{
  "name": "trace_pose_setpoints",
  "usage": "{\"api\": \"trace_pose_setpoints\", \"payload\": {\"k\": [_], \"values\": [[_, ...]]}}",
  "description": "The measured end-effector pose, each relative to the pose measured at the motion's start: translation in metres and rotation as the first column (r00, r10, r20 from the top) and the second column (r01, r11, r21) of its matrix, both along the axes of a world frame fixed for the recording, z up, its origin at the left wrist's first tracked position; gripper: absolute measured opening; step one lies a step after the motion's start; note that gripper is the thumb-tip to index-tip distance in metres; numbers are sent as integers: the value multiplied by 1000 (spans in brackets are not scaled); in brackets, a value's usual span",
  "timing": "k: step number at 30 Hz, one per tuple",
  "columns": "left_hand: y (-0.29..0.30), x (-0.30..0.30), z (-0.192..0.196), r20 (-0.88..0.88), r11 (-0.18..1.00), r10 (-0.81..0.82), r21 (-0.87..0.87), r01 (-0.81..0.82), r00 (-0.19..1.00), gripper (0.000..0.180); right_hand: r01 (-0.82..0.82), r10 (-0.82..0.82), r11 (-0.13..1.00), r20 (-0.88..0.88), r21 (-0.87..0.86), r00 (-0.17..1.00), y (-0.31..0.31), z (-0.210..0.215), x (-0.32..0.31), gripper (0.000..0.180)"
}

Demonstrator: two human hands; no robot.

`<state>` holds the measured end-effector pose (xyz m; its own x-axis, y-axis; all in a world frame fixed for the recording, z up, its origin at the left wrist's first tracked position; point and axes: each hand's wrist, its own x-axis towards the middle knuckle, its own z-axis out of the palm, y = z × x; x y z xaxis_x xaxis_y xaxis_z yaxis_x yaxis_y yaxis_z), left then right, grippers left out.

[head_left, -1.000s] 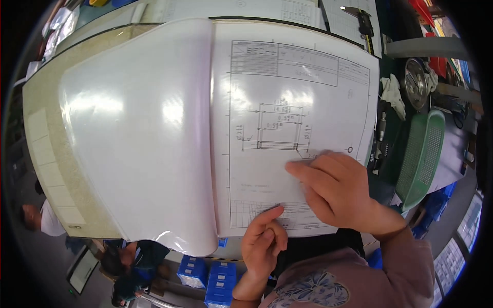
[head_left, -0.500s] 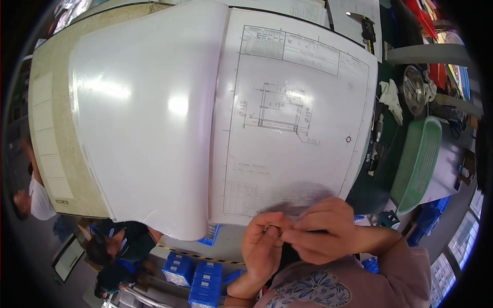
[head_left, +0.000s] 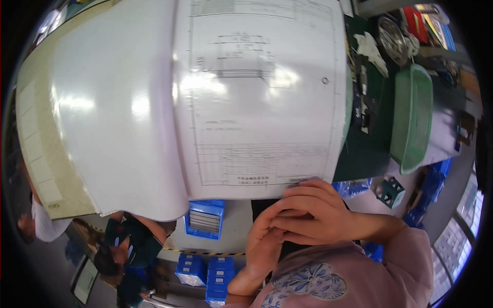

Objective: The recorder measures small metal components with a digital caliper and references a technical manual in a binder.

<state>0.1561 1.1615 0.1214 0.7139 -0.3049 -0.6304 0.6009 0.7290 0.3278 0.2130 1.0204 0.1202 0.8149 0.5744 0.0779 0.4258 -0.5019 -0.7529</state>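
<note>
My left hand and my right hand meet just below the near edge of an open binder. The right fingers curl over the fingertips of the left, and both hands are closed. Whatever lies between them is hidden by the fingers. Nearest to them is the binder's right page, a technical drawing of a cylindrical part in a glossy clear sleeve. A blank white sleeve page bulges up on the left, over the binder's beige cover.
Right of the binder, dark measuring tools and a white cloth lie on the green tabletop. Beyond stands a green plastic basket. Below are a blue crate and stacked blue boxes. Another person sits at lower left.
The view has shifted, so the binder appears higher and further left. My right fingers have folded over the left fingertips, hiding the small ring-like piece that showed between them.
</note>
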Motion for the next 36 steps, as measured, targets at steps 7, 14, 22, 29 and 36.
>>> {"api": "trace_pose_setpoints", "payload": {"k": [7, 14, 22, 29, 36], "values": [[10, -14, 8, -140, 996, 14, 90, -2, 990, 41, 69, -72, 997, 80, 41, 994, 10, -2, -29, 20], [22, -26, 3, -28, 997, -17, 76, 19, 999, 39, 184, -203, 978, 234, 102, 951, 21, -11, -49, 9], [28, -6, 8, -73, 995, 37, 94, -30, 997, 38, 171, -216, 971, 304, 167, 928, 31, -8, -22, 6], [2, 43, 9, 98, 996, 67, -66, -61, 993, 38, 400, -416, 909, 176, 122, 892, 19, 6, 25, 7], [-5, 81, 3, 169, 991, 135, -11, -135, 976, 38, 370, -396, 916, 208, 154, 894, 17, -4, 66, 8]]}}
